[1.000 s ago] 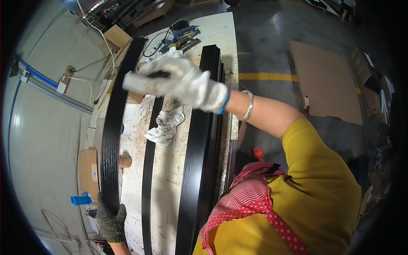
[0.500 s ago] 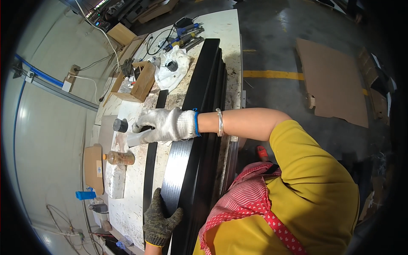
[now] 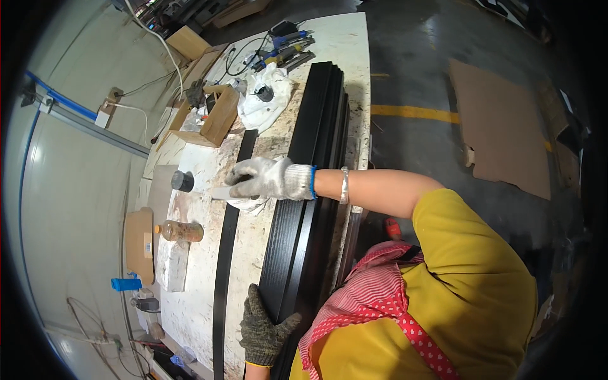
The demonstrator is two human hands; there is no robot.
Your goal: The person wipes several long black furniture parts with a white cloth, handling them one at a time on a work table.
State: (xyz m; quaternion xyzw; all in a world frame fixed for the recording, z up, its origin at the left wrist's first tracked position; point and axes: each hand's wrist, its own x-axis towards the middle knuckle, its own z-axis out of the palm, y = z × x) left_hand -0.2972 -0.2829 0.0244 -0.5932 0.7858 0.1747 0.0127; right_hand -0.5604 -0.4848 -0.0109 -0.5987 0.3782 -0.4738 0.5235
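Note:
Several long black grained boards [image 3: 310, 126] lie stacked lengthwise on the white worktable. My left hand [image 3: 267, 339], in a dark grey-green glove, grips the left edge of the near board [image 3: 278, 253], thumb over its upper face and fingers along the side. A white glove with a blue cuff covers my right hand [image 3: 263, 179], which reaches across the stack from the right. Its fingers are closed on a pale flat piece [image 3: 220, 193], whose kind I cannot make out. Under that hand lies a white cloth [image 3: 250, 205], partly hidden. A narrow black strip [image 3: 225, 266] runs left of the stack.
Left of the strip stand a dark round pot [image 3: 182, 181] and an orange-capped bottle [image 3: 182, 231]. Farther back are a wooden box [image 3: 218, 120] of small items, a white rag [image 3: 263, 107] and several blue-handled tools [image 3: 285, 47]. Cardboard [image 3: 500, 126] lies on the floor at right.
My left hand and the near board have shifted right, away from the black strip. The right hand has moved slightly right with the pale piece, and more of the cloth shows.

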